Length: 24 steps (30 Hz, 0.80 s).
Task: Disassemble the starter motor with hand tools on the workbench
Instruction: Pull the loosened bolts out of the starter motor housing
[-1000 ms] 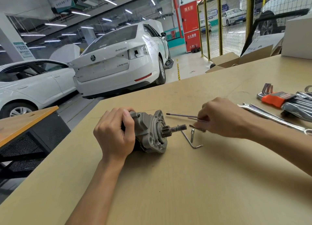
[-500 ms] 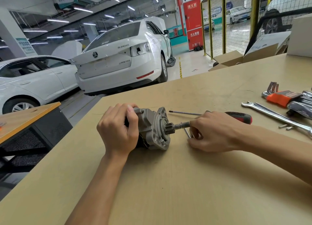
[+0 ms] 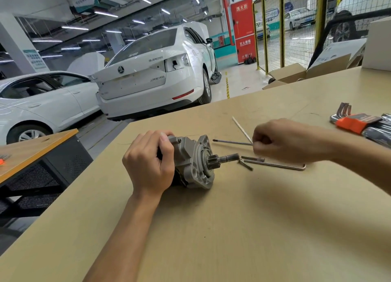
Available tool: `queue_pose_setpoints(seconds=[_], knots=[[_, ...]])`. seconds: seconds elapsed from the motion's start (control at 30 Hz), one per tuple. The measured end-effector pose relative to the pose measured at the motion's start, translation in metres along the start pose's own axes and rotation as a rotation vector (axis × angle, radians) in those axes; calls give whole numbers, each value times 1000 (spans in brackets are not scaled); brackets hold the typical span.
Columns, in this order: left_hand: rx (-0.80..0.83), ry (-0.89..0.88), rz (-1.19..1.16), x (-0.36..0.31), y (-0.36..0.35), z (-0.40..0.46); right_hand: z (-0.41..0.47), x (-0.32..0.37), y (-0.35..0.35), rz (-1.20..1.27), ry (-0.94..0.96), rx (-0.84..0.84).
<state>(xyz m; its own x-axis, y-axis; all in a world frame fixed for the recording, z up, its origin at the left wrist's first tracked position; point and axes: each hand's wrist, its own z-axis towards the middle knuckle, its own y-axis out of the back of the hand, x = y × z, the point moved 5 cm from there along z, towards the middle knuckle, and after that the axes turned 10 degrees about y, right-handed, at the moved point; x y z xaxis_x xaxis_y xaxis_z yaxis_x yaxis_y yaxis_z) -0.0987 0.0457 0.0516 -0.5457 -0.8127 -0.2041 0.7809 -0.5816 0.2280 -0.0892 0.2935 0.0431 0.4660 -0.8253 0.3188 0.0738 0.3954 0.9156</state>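
Grey starter motor [image 3: 191, 162] lies on its side on the workbench [image 3: 232, 228], pinion shaft pointing right.

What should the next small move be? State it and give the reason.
Probably bring the thin pale stick, pinched in the right hand, toward the starter motor. The left hand already grips the motor body, steadying it on the workbench, and the hex key lies beside the pinion, unused.

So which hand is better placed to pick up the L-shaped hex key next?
Probably the right hand: it hovers just above the hex key on the workbench, while the left hand grips the starter motor, steadying it.
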Motion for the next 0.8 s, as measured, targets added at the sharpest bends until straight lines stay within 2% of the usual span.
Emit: queue_pose_setpoints(seconds=[0.07,0.17,0.33,0.53,0.8], knots=[[-8,-4,6,-1,1,-1,1,-1,10,126,37,-131],[-23,-11,5,-3,1,-1,3,12,12,493,128,-291],[-11,-6,7,-3,1,0,21,49,1,833,221,-347],[-2,-11,11,-3,2,0,57,87,4,818,262,-326],[3,-13,0,-1,-1,2,58,79,-8,930,268,-414]])
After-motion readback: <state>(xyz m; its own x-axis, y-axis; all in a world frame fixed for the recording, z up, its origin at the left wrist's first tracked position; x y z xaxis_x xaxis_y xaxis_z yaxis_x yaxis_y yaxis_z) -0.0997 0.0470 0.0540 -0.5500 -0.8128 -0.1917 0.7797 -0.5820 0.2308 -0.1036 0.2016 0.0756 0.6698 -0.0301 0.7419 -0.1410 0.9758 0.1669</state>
